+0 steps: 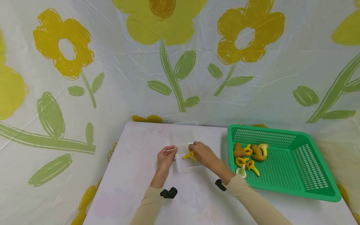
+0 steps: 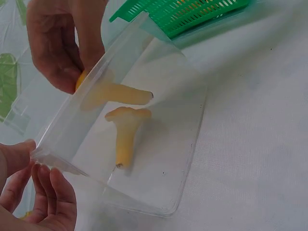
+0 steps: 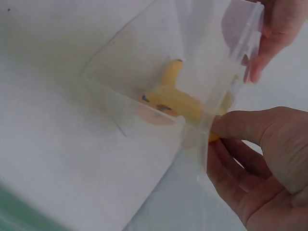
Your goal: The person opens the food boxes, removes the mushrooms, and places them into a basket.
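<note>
A clear plastic box [image 1: 189, 169] stands on the table, its lid [image 1: 185, 132] laid back toward the wall. My left hand [image 1: 165, 158] pinches the box's left rim between thumb and fingers. From the right, my right hand [image 1: 203, 153] reaches over the box and pinches a yellow mushroom [image 2: 120, 94] by its cap end, the stem pointing into the box. Below that stem, a second yellow mushroom [image 2: 126, 137] lies on the box floor, seen through the clear wall in the left wrist view. The fingers hide part of the held mushroom.
To the right, a green plastic basket [image 1: 284, 191] holds several yellow, brown and white mushrooms [image 1: 258, 153] at its left end. A white cloth with printed flowers [image 1: 168, 75] hangs behind the pale table [image 1: 126, 187].
</note>
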`<state>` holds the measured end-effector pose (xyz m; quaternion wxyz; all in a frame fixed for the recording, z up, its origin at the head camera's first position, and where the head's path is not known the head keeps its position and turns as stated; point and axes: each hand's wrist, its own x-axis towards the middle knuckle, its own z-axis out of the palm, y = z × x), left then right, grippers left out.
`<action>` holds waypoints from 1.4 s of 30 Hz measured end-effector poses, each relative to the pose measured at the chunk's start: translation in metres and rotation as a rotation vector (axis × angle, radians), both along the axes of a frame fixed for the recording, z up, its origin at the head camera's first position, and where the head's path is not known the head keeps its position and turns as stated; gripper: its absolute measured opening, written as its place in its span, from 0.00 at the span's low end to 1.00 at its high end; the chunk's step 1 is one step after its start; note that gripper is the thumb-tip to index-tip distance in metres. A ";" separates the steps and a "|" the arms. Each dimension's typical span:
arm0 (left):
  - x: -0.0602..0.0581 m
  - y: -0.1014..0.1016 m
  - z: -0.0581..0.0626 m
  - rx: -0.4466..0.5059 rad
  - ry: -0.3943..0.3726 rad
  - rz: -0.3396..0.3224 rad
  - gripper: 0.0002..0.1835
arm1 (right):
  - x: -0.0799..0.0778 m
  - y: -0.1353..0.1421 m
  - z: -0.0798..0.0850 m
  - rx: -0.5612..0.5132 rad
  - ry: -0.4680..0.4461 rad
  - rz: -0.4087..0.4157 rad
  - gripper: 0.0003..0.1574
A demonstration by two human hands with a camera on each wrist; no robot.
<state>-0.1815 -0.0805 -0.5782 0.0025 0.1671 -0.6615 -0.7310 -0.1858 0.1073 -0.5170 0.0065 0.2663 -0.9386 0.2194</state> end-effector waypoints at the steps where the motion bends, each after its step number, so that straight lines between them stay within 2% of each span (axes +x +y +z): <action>1: 0.000 0.000 0.000 0.001 0.003 0.002 0.15 | 0.000 0.001 0.002 -0.023 -0.014 -0.003 0.10; 5: 0.001 0.001 0.000 0.004 0.012 0.006 0.15 | 0.000 0.010 0.008 -0.110 -0.054 0.010 0.11; 6: 0.002 0.000 0.005 0.005 0.014 0.000 0.15 | 0.000 0.012 0.009 -0.136 -0.059 0.020 0.11; 11: 0.002 0.000 0.004 0.017 0.010 -0.001 0.16 | -0.001 0.028 0.009 -0.287 -0.068 0.074 0.11; 12: 0.002 0.000 0.004 0.012 0.003 -0.001 0.16 | -0.001 0.031 0.010 -0.313 -0.079 0.073 0.11; 13: 0.001 0.000 -0.001 0.011 -0.002 0.005 0.17 | -0.001 0.034 0.009 -0.330 -0.088 0.069 0.11; 18: 0.003 0.001 0.002 -0.010 -0.038 0.006 0.17 | -0.001 0.046 0.010 -0.390 -0.150 0.022 0.10; 25: 0.004 0.003 0.005 -0.015 -0.041 0.024 0.14 | 0.002 0.061 0.012 -0.417 -0.211 -0.026 0.10; 30: 0.003 0.006 0.006 -0.021 -0.051 0.047 0.13 | 0.005 0.073 0.020 -0.414 -0.233 -0.047 0.10; 36: 0.001 0.008 0.010 0.001 -0.113 0.073 0.11 | 0.009 0.092 0.026 -0.413 -0.216 -0.098 0.11; 42: -0.001 0.007 0.011 0.047 -0.161 0.084 0.10 | 0.013 0.114 0.030 -0.444 -0.194 -0.094 0.12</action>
